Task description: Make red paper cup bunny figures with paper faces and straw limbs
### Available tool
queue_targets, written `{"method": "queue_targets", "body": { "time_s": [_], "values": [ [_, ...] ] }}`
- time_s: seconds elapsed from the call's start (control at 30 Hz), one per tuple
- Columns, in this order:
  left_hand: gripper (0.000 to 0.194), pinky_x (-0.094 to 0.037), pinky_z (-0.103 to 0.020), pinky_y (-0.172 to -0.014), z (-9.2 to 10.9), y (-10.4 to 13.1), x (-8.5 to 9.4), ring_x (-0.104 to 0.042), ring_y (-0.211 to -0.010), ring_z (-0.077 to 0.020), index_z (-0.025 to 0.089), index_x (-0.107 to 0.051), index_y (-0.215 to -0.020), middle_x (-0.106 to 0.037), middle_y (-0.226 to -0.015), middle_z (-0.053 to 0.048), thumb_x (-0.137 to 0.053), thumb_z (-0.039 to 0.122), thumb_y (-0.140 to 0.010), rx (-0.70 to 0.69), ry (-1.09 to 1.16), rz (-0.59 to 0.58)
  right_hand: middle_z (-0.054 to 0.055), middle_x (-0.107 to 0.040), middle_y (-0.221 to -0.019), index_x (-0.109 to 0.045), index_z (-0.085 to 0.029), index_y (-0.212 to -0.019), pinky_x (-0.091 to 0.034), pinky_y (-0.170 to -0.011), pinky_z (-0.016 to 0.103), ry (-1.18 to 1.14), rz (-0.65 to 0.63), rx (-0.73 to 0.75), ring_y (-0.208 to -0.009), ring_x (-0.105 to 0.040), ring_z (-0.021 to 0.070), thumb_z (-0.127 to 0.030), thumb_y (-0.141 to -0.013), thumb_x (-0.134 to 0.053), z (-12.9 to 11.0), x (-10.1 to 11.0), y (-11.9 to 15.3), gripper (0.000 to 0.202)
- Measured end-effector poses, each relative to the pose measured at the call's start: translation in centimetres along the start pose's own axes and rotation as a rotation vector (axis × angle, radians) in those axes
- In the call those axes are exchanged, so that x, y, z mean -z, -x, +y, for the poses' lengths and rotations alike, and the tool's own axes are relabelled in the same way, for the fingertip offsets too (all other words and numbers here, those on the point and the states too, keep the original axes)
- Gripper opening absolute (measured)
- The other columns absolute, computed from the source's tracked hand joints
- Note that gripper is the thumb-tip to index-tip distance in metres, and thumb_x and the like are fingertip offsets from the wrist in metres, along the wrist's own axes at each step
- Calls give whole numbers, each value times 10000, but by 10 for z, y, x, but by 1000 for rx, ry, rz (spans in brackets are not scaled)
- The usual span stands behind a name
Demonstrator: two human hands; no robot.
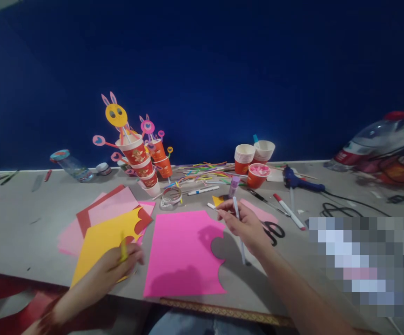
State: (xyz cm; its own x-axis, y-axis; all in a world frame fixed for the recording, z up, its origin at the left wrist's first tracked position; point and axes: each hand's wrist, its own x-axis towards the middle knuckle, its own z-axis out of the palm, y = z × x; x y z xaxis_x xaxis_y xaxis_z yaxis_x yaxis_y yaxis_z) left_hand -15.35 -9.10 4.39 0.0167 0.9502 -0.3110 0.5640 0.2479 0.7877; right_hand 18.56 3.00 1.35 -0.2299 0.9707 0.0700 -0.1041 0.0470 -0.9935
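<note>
My left hand (120, 263) is closed around a short yellow stick-like thing (123, 246), blurred, above the yellow paper (102, 237). My right hand (245, 225) is raised over the table, to the right of a bright pink sheet (184, 253) that has round bites cut from its right edge. Its fingers are closed on a slim white stick (237, 208), which points down toward the table; whether it is a pen or a straw I cannot tell. A small white tip (211, 206) shows beside the fingertips. Behind this hand lie black-handled scissors (273, 231), partly hidden.
Decorated paper cups with rabbit figures (135, 151) stand at the back left. Further right are stacked cups (244, 158), coloured pipe cleaners (202, 174), a tape roll (171, 196), a glue gun (301, 181) with its cable, a red-capped marker (289, 211) and a large bottle (366, 139).
</note>
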Motion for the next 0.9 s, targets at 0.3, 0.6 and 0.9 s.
{"method": "queue_targets", "body": {
  "time_s": [0.3,0.6,0.9],
  "values": [
    [341,-226,-249,-444,95,-117,-140,-301,-412,-89,215,-495,-629,-384,-448,86,-674,442,-810,-93,379,-594,-90,-499,-579,-632,-185,-888,-188,-388,185,-172,-109,-254,-399,-295,34,-524,-705,-822,13,-4,-6,430],
    [239,-140,-214,-405,77,-123,-152,-368,-423,-59,181,-571,-870,-560,-634,38,-713,278,-703,104,958,-502,-98,-452,-513,-590,-193,-750,-175,-380,185,-187,-83,-317,-401,-283,44,-609,-671,-811,19,0,-12,478],
    [255,-273,-201,-454,67,-126,-151,-506,-544,-83,141,-650,-872,-640,-739,-33,-788,274,-704,85,991,-494,-72,-532,-497,-605,-186,-766,-193,-358,185,-122,-141,-349,-367,-333,47,-663,-717,-755,21,-6,-11,502]
  ]
}}
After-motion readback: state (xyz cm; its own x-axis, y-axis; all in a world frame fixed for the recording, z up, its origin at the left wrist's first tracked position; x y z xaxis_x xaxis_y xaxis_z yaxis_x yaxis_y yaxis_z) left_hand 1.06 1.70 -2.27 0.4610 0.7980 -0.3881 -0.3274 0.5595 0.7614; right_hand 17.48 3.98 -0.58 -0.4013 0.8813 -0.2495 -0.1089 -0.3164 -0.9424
